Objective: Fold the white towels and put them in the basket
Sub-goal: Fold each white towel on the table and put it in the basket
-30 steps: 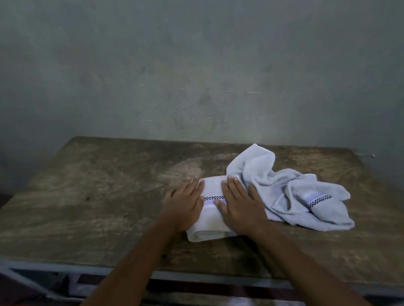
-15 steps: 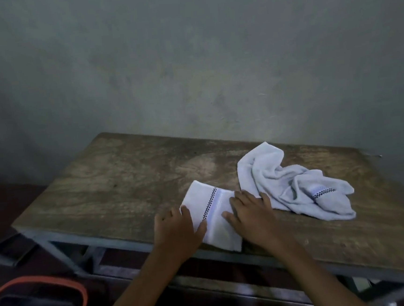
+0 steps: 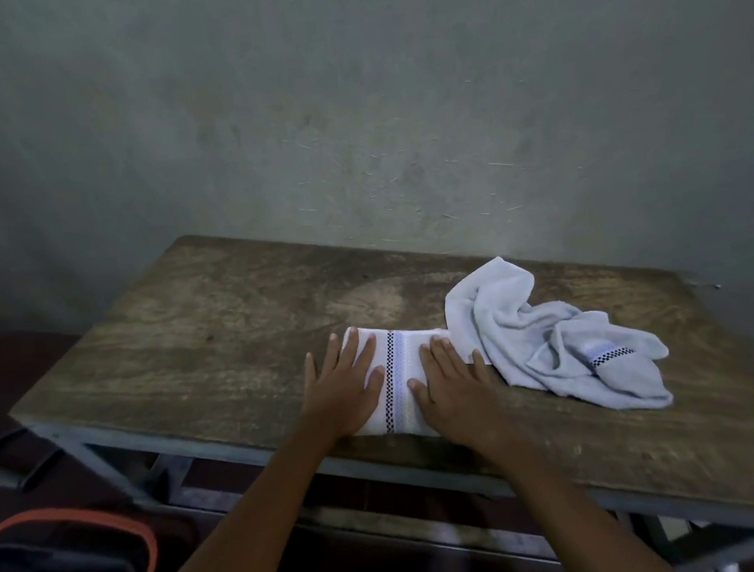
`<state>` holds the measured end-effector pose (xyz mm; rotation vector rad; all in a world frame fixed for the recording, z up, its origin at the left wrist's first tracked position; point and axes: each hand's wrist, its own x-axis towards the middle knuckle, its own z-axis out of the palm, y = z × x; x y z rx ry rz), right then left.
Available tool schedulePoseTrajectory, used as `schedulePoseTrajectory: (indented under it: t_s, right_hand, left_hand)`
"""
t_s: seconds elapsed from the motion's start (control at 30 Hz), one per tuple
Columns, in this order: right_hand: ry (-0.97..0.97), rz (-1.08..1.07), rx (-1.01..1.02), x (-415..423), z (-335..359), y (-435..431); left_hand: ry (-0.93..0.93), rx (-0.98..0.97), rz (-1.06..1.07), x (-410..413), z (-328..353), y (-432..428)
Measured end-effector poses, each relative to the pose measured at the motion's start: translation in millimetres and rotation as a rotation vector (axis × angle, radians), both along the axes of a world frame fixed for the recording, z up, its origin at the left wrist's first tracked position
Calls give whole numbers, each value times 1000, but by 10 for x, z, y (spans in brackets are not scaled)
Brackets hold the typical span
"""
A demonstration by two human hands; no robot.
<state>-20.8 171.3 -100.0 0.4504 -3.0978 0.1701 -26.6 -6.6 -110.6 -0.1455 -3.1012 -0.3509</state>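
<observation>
Towel [image 3: 400,375] folded, long axis near-to-far; L hand [image 3: 345,391] & R hand [image 3: 455,388] press flat, fingers straight.

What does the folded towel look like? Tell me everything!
The folded towel is white, soft-looking cloth, folded into a flat rectangle. A band of black-and-white checks and pale blue stripes runs across its middle. It lies near the front edge of the wooden table. The left hand and right hand press flat on it, one on each side of the band. Its far right corner meets the crumpled towel.
</observation>
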Motion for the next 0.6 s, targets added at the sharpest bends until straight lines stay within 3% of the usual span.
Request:
schedulePoseTrajectory:
  t_s: [0.07,0.17,0.3,0.4,0.5,0.6]
  right_hand:
    - [24,4,41,-113,68,-23]
    - [143,18,-27,-198,167,-157]
    - [-78,89,-94,-253,30,-350]
    - [-43,83,-59,-269,-108,-369]
    - [10,79,-54,-260,-133,-377]
    - [49,79,-42,-261,-152,-385]
  left_hand:
    - [23,216,147,32,63,-35]
    - [202,537,445,322,171,-132]
    - [-243,953,453,510,336,-268]
    - [-531,1249,393,586,292,-372]
    - [-634,1353,298,683,150,-447]
    - [-611,1331,218,755,111,-446]
